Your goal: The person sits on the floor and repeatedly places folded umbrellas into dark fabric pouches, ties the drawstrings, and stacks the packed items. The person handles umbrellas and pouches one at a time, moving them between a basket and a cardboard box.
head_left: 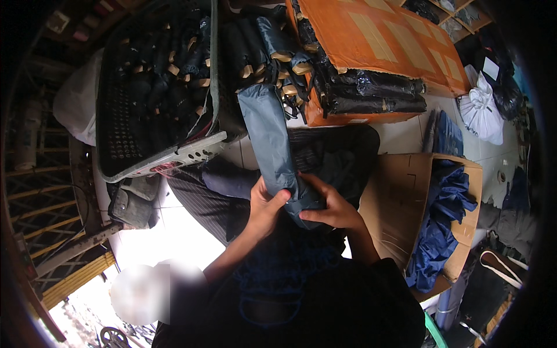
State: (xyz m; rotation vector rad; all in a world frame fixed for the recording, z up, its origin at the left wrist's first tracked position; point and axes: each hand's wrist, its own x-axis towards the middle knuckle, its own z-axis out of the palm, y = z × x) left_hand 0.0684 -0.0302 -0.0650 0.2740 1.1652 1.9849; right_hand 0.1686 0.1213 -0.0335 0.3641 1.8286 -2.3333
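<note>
Left hand (268,207) and right hand (332,207) both grip the near end of a long grey bundle (267,133), far end angled leftward. Ahead-left: basket (215,75) of dark bundles (159,87). Ahead-right: orange carton (348,35), black packages (377,104) inside. Right: open box (391,203) holding blue cloth (438,238).

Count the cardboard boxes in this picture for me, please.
2 that I can see: an orange one at the top, right of centre, holding black packages, and a brown one at the right, holding blue fabric. Others may be hidden.
</note>
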